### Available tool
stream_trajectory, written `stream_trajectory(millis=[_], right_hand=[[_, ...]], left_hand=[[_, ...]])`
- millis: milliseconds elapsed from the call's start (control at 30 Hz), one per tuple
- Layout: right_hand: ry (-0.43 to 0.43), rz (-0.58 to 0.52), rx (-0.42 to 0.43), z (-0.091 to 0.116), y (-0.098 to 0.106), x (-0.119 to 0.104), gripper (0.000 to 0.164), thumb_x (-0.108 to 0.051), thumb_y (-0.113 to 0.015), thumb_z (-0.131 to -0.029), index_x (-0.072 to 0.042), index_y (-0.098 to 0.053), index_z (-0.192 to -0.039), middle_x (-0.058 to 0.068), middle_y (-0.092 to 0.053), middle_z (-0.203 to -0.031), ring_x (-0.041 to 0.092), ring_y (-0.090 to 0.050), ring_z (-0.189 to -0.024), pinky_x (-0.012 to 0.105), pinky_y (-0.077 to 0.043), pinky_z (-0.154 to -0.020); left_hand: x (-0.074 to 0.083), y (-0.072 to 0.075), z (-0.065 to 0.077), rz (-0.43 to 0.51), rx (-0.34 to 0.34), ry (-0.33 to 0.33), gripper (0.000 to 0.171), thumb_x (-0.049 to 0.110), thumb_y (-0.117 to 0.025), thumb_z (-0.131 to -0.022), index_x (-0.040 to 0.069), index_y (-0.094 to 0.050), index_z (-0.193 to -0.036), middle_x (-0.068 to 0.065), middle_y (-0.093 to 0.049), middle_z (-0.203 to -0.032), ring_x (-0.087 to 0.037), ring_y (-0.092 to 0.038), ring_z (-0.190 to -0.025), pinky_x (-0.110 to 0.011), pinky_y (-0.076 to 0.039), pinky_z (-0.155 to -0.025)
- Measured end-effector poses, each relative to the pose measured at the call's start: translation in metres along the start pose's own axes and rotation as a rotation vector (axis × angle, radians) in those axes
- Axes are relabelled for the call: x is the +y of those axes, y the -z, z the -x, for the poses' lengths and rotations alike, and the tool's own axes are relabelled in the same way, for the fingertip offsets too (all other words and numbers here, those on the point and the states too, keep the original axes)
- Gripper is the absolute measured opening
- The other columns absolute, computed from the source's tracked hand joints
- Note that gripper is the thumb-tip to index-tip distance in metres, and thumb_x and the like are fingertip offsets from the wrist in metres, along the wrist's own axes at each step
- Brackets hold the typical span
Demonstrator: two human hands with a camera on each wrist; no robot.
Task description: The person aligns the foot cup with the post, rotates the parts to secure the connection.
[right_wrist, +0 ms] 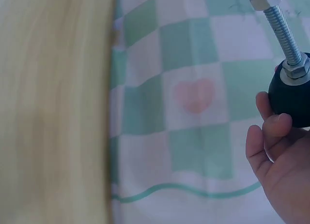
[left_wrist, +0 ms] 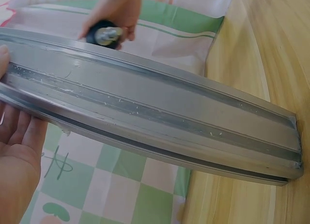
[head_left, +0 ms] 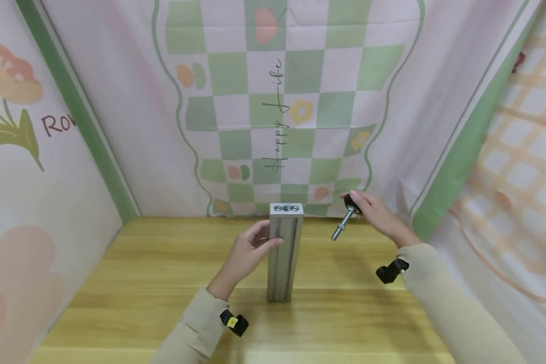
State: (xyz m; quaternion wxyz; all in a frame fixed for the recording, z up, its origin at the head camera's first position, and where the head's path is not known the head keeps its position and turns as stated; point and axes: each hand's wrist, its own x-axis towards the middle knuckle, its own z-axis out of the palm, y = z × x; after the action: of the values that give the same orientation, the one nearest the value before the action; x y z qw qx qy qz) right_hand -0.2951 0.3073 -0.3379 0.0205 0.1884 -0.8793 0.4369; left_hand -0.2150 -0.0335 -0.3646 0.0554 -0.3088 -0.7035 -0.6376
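A grooved aluminium profile point(head_left: 280, 263) stands upright on the wooden table, its top end showing a row of holes. My left hand point(head_left: 247, 250) grips it in the upper part, thumb point(head_left: 273, 244) on the near face and fingers partly hidden behind. In the left wrist view, small pale flecks lie along the grooves of the profile point(left_wrist: 160, 103). To the right of the profile's top, my right hand point(head_left: 378, 217) holds a levelling foot by its black base point(right_wrist: 290, 100). The foot's threaded stud point(head_left: 344, 221) points down and left, apart from the profile. Nuts point(right_wrist: 266, 0) sit on the stud.
The wooden table point(head_left: 164, 283) ends at a checked curtain point(head_left: 300, 151) behind the profile. Printed cloth also hangs along the left point(head_left: 18, 202) and right point(head_left: 505, 212) sides. A small black camera point(head_left: 392, 271) is strapped to each wrist.
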Motion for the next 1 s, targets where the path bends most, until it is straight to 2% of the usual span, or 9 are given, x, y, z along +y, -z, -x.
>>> stream_trajectory(millis=[133,233,367,467,533,700,1000], right_hand=[[0.070,0.000,0.020,-0.006,0.005,-0.021,0.048,-0.045,-0.028,-0.098,-0.016,-0.051,-0.128,0.012,-0.045,-0.132,0.029,-0.040,-0.120,0.051,-0.036,-0.095],[0.154,-0.007,0.011,-0.009,0.011,-0.038,0.045,-0.040,-0.027,-0.100,-0.014,-0.050,-0.129,0.011,-0.044,-0.133,0.027,-0.039,-0.122,0.048,-0.036,-0.095],[0.236,0.020,0.024,-0.007,0.015,-0.069,0.042,-0.033,-0.026,-0.101,-0.012,-0.050,-0.129,0.008,-0.048,-0.130,0.022,-0.044,-0.116,0.034,-0.041,-0.090],[0.251,0.040,0.035,-0.001,0.016,-0.098,0.040,-0.030,-0.027,-0.102,-0.010,-0.050,-0.128,0.009,-0.050,-0.127,0.021,-0.048,-0.110,0.026,-0.043,-0.085],[0.252,0.054,0.037,0.003,0.016,-0.116,0.040,-0.028,-0.027,-0.102,-0.009,-0.050,-0.128,0.010,-0.050,-0.126,0.022,-0.049,-0.108,0.026,-0.043,-0.084],[0.282,0.081,0.030,0.004,0.016,-0.136,0.040,-0.029,-0.026,-0.102,-0.010,-0.050,-0.128,0.008,-0.049,-0.129,0.020,-0.047,-0.112,0.030,-0.042,-0.086],[0.398,0.075,0.031,0.007,0.013,-0.164,0.037,-0.022,-0.029,-0.101,-0.004,-0.050,-0.127,0.008,-0.051,-0.125,0.018,-0.048,-0.109,0.021,-0.043,-0.084]], left_hand=[[0.001,0.001,0.000,0.011,0.002,-0.006,0.033,0.016,-0.063,-0.087,0.007,-0.056,-0.118,-0.007,-0.060,-0.103,-0.023,-0.059,-0.096,-0.030,-0.050,-0.083],[0.002,0.001,0.000,0.017,0.006,-0.011,0.033,0.015,-0.063,-0.087,0.006,-0.056,-0.118,-0.008,-0.060,-0.103,-0.023,-0.059,-0.096,-0.031,-0.050,-0.083],[0.003,0.001,0.000,0.018,0.006,-0.011,0.033,0.015,-0.063,-0.087,0.006,-0.055,-0.118,-0.008,-0.060,-0.103,-0.023,-0.058,-0.096,-0.030,-0.050,-0.083],[0.003,0.001,0.001,0.013,0.009,-0.009,0.033,0.015,-0.063,-0.087,0.006,-0.055,-0.118,-0.008,-0.060,-0.103,-0.022,-0.058,-0.096,-0.030,-0.050,-0.083],[0.003,0.001,0.001,0.008,0.010,-0.004,0.033,0.016,-0.063,-0.087,0.006,-0.055,-0.119,-0.007,-0.060,-0.103,-0.022,-0.058,-0.096,-0.030,-0.050,-0.083],[0.003,0.001,0.001,0.005,0.008,0.001,0.033,0.016,-0.063,-0.087,0.007,-0.055,-0.119,-0.008,-0.060,-0.103,-0.022,-0.058,-0.097,-0.030,-0.050,-0.083],[0.001,0.000,0.000,0.009,-0.007,-0.013,0.033,0.016,-0.062,-0.088,0.007,-0.055,-0.118,-0.006,-0.060,-0.103,-0.022,-0.059,-0.096,-0.030,-0.050,-0.083]])
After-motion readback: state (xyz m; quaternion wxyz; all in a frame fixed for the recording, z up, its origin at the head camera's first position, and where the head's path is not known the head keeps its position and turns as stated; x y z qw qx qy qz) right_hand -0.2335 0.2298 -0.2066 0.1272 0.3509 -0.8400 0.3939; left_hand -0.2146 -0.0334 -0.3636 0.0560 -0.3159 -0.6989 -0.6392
